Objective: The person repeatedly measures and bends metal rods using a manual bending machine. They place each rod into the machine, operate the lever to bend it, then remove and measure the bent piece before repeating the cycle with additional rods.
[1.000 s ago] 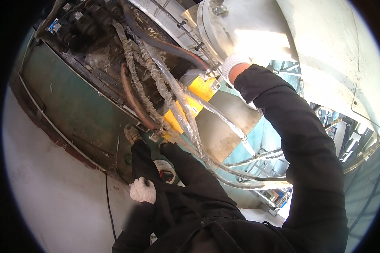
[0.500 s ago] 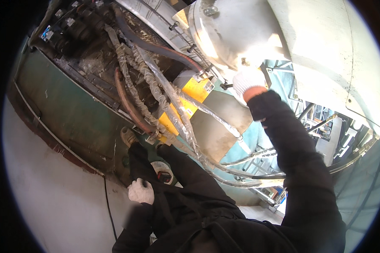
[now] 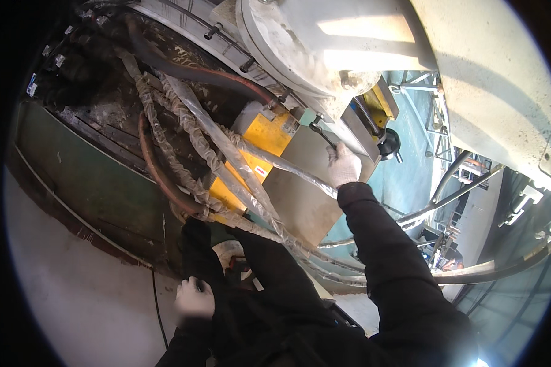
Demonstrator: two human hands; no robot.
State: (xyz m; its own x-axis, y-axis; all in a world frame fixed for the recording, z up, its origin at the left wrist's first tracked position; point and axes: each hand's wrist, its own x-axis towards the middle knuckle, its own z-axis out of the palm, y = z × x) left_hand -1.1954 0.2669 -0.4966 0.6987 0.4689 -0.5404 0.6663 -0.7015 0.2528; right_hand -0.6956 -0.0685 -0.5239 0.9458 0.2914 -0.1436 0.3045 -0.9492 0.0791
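My right hand [image 3: 344,166], in a white knit glove, is closed around the handle of a dark wrench [image 3: 326,136]. The wrench's head is at a bolt [image 3: 318,117] on the edge of the large pale round housing [image 3: 269,61]; whether it is seated there I cannot tell. Low on the left, my left hand [image 3: 194,298], also gloved, is held by my thigh with its fingers curled. A small dark thing shows at those fingers, too little of it to name. Below the right hand's wrench lies a flat grey-brown panel [image 3: 309,196] beside a yellow block [image 3: 269,137].
Plastic-wrapped hoses [image 3: 196,131] and a reddish hose [image 3: 156,165] cross in front of me. A black handwheel [image 3: 389,145] sits beside a threaded rod. A white bucket [image 3: 228,249] with tools stands between my legs. The green machine wall [image 3: 86,153] runs along the left.
My right hand has come down and toward me from the bright housing, and the wrench now shows in it. The view has shifted slightly; my left hand stays low by my thigh.
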